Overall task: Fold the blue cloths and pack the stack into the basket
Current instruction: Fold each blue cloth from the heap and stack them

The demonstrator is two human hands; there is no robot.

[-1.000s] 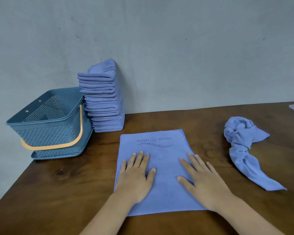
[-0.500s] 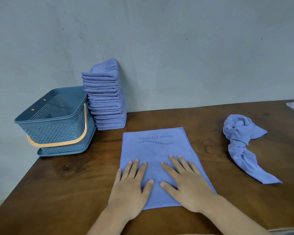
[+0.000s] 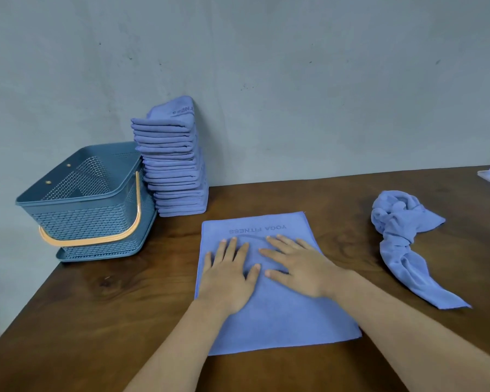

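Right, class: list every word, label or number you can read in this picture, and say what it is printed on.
"YOGA FITNESS": on the flat blue cloth, upside down to the camera.
"...NESS": on the top cloth of the folded stack, running sideways; its earlier letters are too blurred to read.
Nothing readable shows on the basket or the knotted cloth.

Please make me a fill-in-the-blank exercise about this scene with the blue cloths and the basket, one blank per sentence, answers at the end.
1. The left hand and the right hand press on the spread cloth, printed with YOGA ____.
2. The basket has a handle of ____ colour.
3. The stack of folded cloths is ____ than the basket.
4. The crumpled cloth lies to the ____ of the spread cloth.
Missing words: FITNESS; orange; taller; right.
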